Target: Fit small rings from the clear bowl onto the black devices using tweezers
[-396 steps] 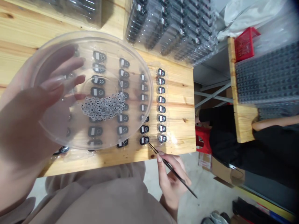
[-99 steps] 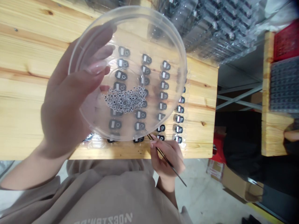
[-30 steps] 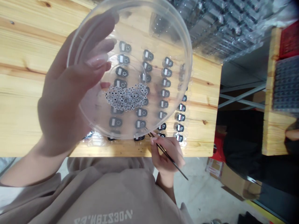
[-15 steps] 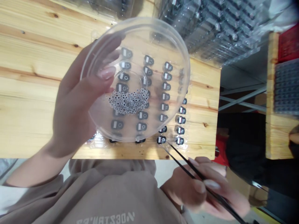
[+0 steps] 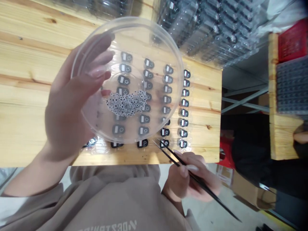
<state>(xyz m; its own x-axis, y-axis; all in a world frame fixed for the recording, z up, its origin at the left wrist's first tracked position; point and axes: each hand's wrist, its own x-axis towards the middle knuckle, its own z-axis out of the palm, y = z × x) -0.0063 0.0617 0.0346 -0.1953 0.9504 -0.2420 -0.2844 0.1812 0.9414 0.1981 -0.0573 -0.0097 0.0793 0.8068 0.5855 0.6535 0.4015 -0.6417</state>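
Note:
My left hand (image 5: pixel 69 102) grips a clear round plastic dish (image 5: pixel 166 106) by its left side, above the table. A heap of tiny grey ring-shaped pieces (image 5: pixel 126 103) lies inside it. In my right hand (image 5: pixel 192 176) are black tweezers (image 5: pixel 204 187), their tips a little apart with nothing visible between them. Those tips are close to a small black part (image 5: pixel 164 143) in the front row; whether they touch it I cannot tell. Several rows of such black parts, each with a white patch, sit in a clear tray (image 5: pixel 190 149), partly seen through the dish.
The wooden table (image 5: pixel 204 141) ends near my body. Stacked clear trays (image 5: pixel 211 29) stand at the back right. Beyond a gap, another wooden bench (image 5: pixel 276 138) holds a red crate (image 5: pixel 292 41). A person in dark clothing (image 5: pixel 250 144) is at the right, near cardboard boxes (image 5: pixel 247 189).
The tweezers and my right hand have moved left and slightly up. My left hand and the dish have shifted left in view, uncovering more of the right-hand column of black parts.

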